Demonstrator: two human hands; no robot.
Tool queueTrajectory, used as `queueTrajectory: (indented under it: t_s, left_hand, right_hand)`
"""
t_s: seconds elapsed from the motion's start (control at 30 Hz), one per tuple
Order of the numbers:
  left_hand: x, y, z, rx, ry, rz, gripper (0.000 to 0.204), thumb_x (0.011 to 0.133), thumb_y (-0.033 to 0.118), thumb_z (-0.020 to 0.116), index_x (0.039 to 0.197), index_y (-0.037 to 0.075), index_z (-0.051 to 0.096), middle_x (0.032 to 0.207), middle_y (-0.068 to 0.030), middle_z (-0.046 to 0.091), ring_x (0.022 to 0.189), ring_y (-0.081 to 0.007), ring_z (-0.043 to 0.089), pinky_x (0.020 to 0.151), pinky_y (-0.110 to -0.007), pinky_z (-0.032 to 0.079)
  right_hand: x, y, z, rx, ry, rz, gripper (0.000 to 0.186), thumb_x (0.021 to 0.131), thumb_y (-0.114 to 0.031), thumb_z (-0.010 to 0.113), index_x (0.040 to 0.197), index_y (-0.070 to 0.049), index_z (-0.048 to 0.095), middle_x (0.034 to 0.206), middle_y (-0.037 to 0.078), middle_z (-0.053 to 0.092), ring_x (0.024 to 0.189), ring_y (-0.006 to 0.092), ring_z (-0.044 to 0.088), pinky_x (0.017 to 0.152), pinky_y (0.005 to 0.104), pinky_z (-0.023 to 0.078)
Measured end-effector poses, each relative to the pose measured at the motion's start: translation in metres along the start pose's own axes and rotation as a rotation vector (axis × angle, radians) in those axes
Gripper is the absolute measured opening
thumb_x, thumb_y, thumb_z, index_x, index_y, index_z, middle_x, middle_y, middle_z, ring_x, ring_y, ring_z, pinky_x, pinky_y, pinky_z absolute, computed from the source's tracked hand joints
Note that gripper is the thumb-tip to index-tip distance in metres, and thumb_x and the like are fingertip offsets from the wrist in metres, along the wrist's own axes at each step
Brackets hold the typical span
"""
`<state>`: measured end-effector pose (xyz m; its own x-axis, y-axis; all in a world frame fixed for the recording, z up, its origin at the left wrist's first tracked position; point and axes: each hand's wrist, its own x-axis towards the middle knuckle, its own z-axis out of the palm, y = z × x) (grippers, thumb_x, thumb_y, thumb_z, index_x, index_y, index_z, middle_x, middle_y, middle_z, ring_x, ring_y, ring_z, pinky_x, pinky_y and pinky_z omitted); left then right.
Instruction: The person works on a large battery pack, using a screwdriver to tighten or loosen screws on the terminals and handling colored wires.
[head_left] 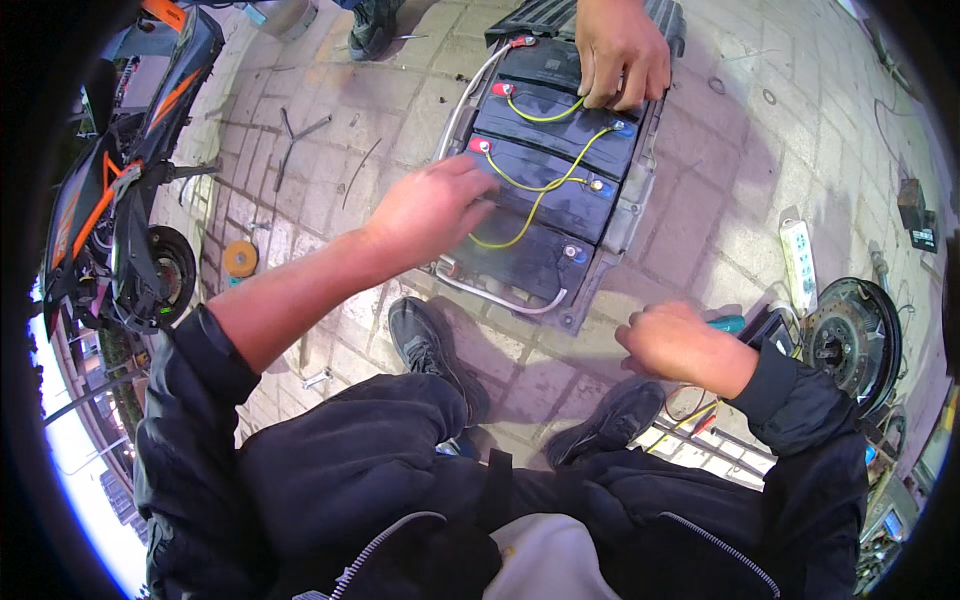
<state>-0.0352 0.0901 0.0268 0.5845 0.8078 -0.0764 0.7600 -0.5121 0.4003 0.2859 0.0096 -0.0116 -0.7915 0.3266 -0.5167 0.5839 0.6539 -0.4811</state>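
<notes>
Four-sided dark batteries (540, 195) lie in a row inside a black case (625, 215) on the paving. Thin yellow-green wires (545, 190) link their bolted terminals, and a white cable (500, 300) curves along the near edge. Over the left side of the batteries, my left hand (435, 212) has its fingers curled close to a yellow-green wire; their tips are hidden. My right hand (675, 345) is closed to the right of the case, with a teal handle (727, 324) showing behind it; the tool's other end is hidden. At the far end, another person's hand (622, 65) touches the case area beside a wire.
A black and orange motorbike (110, 200) stands at the left. To the right are a white power strip (798, 265) and a wheel hub (850, 345). A three-armed wrench (297, 140) and an orange-yellow disc (240, 258) lie on the paving. My shoes (430, 345) flank the near side.
</notes>
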Motion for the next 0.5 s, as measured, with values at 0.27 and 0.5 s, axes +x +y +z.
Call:
queueTrajectory:
  t_s: [0.27, 0.5]
  left_hand:
    - [0.037, -0.001, 0.03, 0.261, 0.061, 0.33, 0.019, 0.081, 0.008, 0.059, 0.099, 0.009, 0.06, 0.087, -0.0079, 0.057, 0.083, -0.0262, 0.064, 0.073, -0.038, 0.053]
    - [0.049, 0.003, 0.035, 0.339, -0.057, 0.227, 0.015, 0.079, 0.011, 0.06, 0.09, 0.004, 0.055, 0.084, -0.0128, 0.059, 0.067, -0.0286, 0.066, 0.057, -0.041, 0.054]
  right_hand:
    - [0.018, -0.019, 0.023, -0.113, -0.062, -0.024, 0.019, 0.08, -0.024, 0.066, 0.092, -0.009, 0.066, 0.084, 0.01, 0.068, 0.082, 0.0295, 0.07, 0.069, 0.0426, 0.053]
    - [0.026, -0.039, 0.03, -0.046, -0.137, 0.079, 0.02, 0.081, -0.025, 0.066, 0.093, -0.01, 0.067, 0.087, 0.011, 0.069, 0.083, 0.0295, 0.07, 0.071, 0.0435, 0.054]
